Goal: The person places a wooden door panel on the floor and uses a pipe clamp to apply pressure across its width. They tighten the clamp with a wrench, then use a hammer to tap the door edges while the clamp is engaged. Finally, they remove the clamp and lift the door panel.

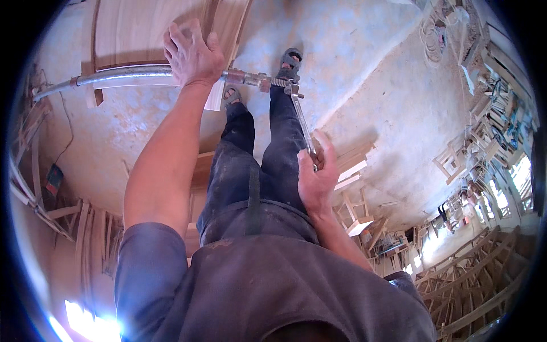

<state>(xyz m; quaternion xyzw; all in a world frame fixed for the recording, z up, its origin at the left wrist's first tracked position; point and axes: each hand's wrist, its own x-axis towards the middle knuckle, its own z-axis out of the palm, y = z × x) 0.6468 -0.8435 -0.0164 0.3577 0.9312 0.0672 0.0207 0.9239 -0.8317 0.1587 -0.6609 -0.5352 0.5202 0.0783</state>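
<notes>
A long metal pipe clamp [142,71] lies across a wooden panel [134,34] at the upper left. My left hand [196,57] rests over the clamp's bar, its fingers apart and slightly bent over the panel; whether the fingertips touch the wood I cannot tell. The clamp's screw end [279,82] sticks out past the panel's right side. A silver wrench [303,122] has its far end at the screw's end fitting. At the wrench's near end, my right hand [319,176] has its fingers curled round the handle.
My sandalled feet [290,64] stand on the concrete floor [342,45] below the clamp. Wooden pieces [353,165] lie right of my legs. Coiled cord [434,43] lies at the upper right. Wooden frames [473,279] are stacked at the lower right, and boards [85,245] lean at the left.
</notes>
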